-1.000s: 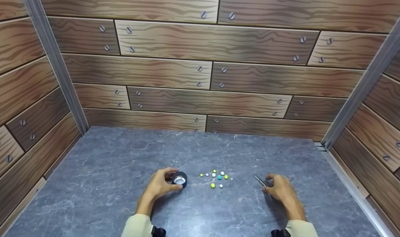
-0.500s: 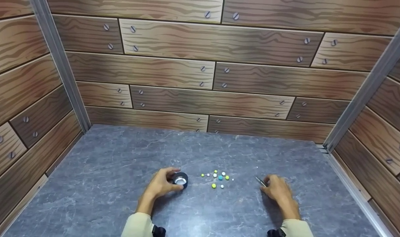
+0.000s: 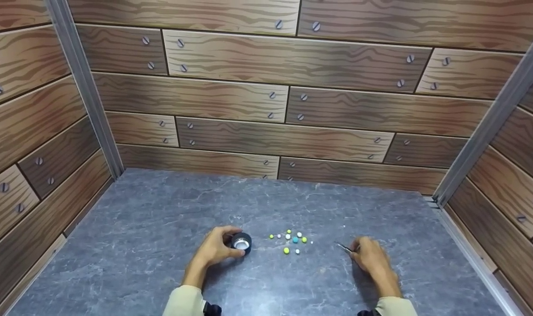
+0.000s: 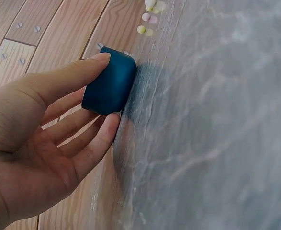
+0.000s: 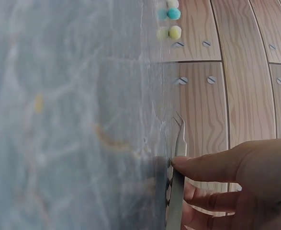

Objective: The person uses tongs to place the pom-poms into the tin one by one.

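Several small round balls (image 3: 295,240), yellow, white and blue, lay loose on the smooth, grey, marble-veined desk (image 3: 161,219). To their left, the left hand (image 3: 216,246) held a dark-blue cup, shiny inside (image 4: 110,82), its fingers (image 4: 96,146) parted just to the cup's width. To their right, the right hand (image 3: 368,254) pinched slim metal tweezers (image 5: 177,191), its thumb nearly meeting the fingers.
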Demonstrator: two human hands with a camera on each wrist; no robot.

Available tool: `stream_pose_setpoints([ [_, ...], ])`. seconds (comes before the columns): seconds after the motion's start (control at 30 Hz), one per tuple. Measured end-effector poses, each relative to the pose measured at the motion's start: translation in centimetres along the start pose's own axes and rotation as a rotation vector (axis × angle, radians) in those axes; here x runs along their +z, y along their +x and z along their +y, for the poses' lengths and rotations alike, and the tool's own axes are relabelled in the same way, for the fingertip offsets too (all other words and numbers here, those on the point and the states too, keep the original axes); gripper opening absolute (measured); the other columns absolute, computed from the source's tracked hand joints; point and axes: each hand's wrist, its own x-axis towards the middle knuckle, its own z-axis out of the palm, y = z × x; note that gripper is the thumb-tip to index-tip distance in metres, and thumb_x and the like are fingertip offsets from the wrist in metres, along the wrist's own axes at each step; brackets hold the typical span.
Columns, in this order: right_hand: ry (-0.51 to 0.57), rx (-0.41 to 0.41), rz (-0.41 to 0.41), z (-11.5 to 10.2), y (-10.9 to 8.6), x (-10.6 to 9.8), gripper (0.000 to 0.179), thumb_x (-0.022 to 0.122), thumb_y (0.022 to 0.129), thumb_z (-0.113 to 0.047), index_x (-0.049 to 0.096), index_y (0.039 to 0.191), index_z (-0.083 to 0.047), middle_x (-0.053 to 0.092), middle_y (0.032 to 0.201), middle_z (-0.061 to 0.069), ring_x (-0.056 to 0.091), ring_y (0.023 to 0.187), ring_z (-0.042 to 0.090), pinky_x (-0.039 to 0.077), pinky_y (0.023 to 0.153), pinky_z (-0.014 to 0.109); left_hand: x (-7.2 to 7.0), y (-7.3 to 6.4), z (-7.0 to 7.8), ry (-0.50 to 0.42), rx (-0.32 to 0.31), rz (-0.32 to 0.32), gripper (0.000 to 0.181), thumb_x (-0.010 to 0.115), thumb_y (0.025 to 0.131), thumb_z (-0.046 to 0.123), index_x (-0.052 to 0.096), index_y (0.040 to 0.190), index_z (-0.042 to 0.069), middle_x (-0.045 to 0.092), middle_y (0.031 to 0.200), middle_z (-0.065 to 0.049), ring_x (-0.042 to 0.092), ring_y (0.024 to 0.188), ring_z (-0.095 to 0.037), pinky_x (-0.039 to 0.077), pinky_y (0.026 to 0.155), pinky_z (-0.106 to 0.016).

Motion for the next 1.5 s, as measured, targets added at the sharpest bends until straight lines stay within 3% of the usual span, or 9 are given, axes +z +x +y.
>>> stream_pose_setpoints([
  [0.17,0.002,-0.051,-0.004,0.0,-0.1,-0.1,0.007,0.076,0.085,-0.002,0.070,0.084,-0.006,0.073,0.082,0.011,0.068,0.080,0.027,0.053,0.069,0.050,0.1,0.0,0.0,-0.002,0.026,-0.009,0.059,0.090,0.075,0.005,0.067,0.129,-0.004,0.073,0.124,-0.020,0.070,0.114,-0.036,0.054,0.101,-0.053],
  [0.43,0.122,-0.164,0.018,-0.9,-0.3,-0.6,0.010,0.074,0.085,0.005,0.068,0.084,-0.004,0.071,0.079,0.005,0.061,0.076,0.018,0.051,0.071,0.038,0.1,-0.1,0.0,0.001,0.006,0.002,0.060,0.090,0.075,0.006,0.067,0.130,-0.003,0.073,0.125,-0.020,0.069,0.115,-0.036,0.053,0.103,-0.054],
  [0.6,0.174,-0.219,-0.002,-1.5,-0.4,-0.7,0.010,0.074,0.088,0.004,0.069,0.086,-0.005,0.072,0.086,0.009,0.063,0.080,0.016,0.052,0.071,0.033,0.2,-0.1,-0.1,0.011,-0.005,0.005,0.060,0.091,0.075,0.007,0.067,0.130,-0.002,0.073,0.124,-0.019,0.069,0.113,-0.035,0.054,0.102,-0.054],
  [0.87,0.176,-0.382,-0.025,-1.7,-0.4,-0.7,0.013,0.073,0.087,0.005,0.075,0.098,-0.003,0.077,0.088,0.012,0.068,0.078,0.018,0.055,0.069,0.029,0.1,-0.1,0.0,0.009,0.003,-0.004,0.061,0.090,0.075,0.007,0.066,0.130,-0.004,0.073,0.123,-0.021,0.070,0.113,-0.035,0.054,0.103,-0.053],
  [1.07,0.214,-0.370,-0.025,-2.1,-0.4,-1.1,0.014,0.072,0.091,-0.001,0.080,0.102,-0.005,0.077,0.085,0.006,0.057,0.067,0.003,0.048,0.059,0.020,0.0,0.0,0.0,0.020,-0.002,0.004,0.059,0.091,0.075,0.008,0.068,0.128,-0.002,0.074,0.121,-0.018,0.070,0.111,-0.033,0.055,0.101,-0.052],
  [1.23,0.240,-0.352,-0.008,-2.6,-0.3,-1.1,0.012,0.074,0.092,-0.005,0.081,0.101,-0.006,0.073,0.077,0.003,0.048,0.061,-0.001,0.043,0.053,0.018,-0.1,0.0,-0.1,0.020,-0.014,0.001,0.058,0.092,0.074,0.009,0.069,0.127,0.000,0.074,0.120,-0.017,0.070,0.111,-0.032,0.055,0.101,-0.052],
  [1.5,0.198,-0.343,0.027,-3.1,-0.4,-0.6,0.009,0.076,0.091,-0.011,0.083,0.097,-0.009,0.079,0.087,0.004,0.056,0.066,0.000,0.048,0.059,0.019,0.1,-0.1,-0.2,0.009,-0.007,0.001,0.057,0.091,0.075,0.008,0.069,0.127,-0.001,0.074,0.121,-0.019,0.069,0.114,-0.034,0.053,0.103,-0.053],
])
